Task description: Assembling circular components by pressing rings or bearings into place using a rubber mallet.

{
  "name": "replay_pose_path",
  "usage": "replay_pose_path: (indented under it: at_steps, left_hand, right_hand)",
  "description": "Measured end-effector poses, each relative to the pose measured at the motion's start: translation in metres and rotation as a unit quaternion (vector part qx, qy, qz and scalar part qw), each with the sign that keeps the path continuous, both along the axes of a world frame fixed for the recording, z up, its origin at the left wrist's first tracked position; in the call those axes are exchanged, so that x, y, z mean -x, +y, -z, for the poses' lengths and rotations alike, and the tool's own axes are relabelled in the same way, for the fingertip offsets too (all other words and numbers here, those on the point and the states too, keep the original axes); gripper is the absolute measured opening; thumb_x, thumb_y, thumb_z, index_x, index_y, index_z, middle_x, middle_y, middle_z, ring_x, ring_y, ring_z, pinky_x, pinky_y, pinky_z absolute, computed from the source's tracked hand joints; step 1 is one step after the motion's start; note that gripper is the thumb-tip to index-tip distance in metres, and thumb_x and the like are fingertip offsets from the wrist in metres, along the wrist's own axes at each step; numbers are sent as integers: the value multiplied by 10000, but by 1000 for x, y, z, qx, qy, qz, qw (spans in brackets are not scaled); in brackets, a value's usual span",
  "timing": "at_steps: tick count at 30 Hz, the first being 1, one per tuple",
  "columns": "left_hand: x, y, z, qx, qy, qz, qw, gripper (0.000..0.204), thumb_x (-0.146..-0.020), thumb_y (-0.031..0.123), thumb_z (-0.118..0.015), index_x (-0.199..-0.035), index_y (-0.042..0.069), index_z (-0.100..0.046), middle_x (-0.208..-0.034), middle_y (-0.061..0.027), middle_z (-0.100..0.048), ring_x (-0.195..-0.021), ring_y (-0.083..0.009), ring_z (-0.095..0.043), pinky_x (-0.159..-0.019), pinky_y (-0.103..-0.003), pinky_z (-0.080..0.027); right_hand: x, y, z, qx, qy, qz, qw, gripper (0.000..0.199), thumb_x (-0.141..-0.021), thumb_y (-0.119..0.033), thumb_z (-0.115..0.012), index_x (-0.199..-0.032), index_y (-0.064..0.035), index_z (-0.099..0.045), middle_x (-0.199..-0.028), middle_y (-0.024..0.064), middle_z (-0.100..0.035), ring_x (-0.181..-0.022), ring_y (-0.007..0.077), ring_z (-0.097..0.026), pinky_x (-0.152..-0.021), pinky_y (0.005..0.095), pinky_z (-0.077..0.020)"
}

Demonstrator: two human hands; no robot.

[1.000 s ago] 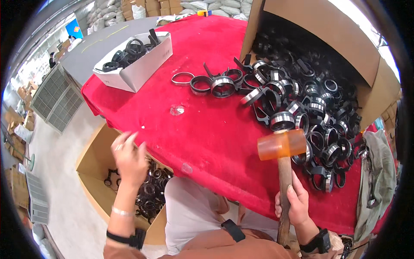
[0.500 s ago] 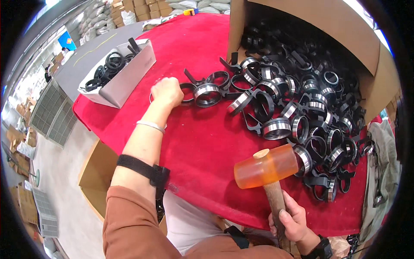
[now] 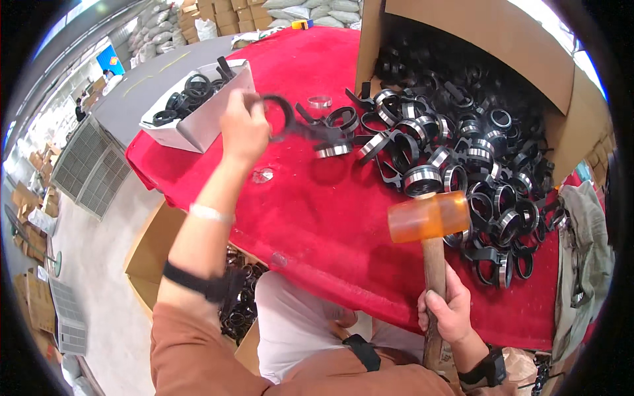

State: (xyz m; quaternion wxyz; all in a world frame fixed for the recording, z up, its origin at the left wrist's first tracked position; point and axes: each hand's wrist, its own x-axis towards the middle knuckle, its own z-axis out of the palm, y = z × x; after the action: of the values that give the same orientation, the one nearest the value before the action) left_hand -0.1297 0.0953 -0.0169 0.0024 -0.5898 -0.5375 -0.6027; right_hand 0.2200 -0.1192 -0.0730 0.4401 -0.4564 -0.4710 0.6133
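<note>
My left hand is lifted over the far left of the red cloth, fingers closed at the edge of a black ring part smeared by motion. Just right of it is a black-and-silver ring part with a lever; whether the two are joined I cannot tell. Behind these, a loose silver ring lies on the cloth. At the near right, my right hand grips the wooden handle of a mallet. The mallet's amber, see-through head is held above the cloth, beside the heap.
A big heap of black-and-silver ring parts spills from a tipped cardboard box. A white box of black rings stands at the left edge of the red-covered table. More parts fill an open carton below. Grey cloth hangs at right.
My left hand has risen and moved away from me, lifting the black ring part. The silver ring has come into sight behind. My right hand holds the mallet slightly farther right.
</note>
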Motion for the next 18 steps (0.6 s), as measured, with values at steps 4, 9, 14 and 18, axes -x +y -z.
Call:
replay_pose_path:
  at_steps: [4, 9, 14, 18]
  left_hand:
    - [-57, -102, 24, 234, -24, 158, 959, 134, -791, 32, -521, -907, -26, -553, -768, -76, -576, -713, -110, -552, -629, -281, -473]
    - [-102, -204, 27, 300, 52, 85, 949, 250, -800, 64, -538, -1015, -49, -479, -913, -189, -599, -867, -281, -600, -777, -343, -475]
    - [-104, -232, 21, 314, -409, 246, 821, 324, -802, 52, -621, -1075, -5, -456, -880, -51, -539, -729, -91, -504, -641, -226, -433]
    - [-99, -253, -7, 347, -440, 329, 760, 381, -815, 37, -606, -1151, -35, -441, -945, -49, -528, -725, -99, -515, -660, -235, -451]
  right_hand:
    - [17, 0, -16, -58, 9, 54, 997, 660, -707, 20, -668, -1272, 19, -325, -835, 100, -589, -514, 98, -522, -431, 214, -437]
    - [53, 3, -26, -96, -21, 7, 995, 753, -651, -27, -758, -1276, 14, -339, -940, 83, -584, -632, 84, -550, -483, 206, -458]
    - [61, -9, -19, -60, -61, -91, 992, 688, -661, -32, -750, -1245, 23, -390, -963, 99, -591, -688, 102, -577, -500, 210, -468]
    - [64, -5, -8, 0, 1, -96, 995, 572, -767, -97, -652, -1243, 45, -370, -876, 135, -614, -558, 108, -560, -443, 217, -458]
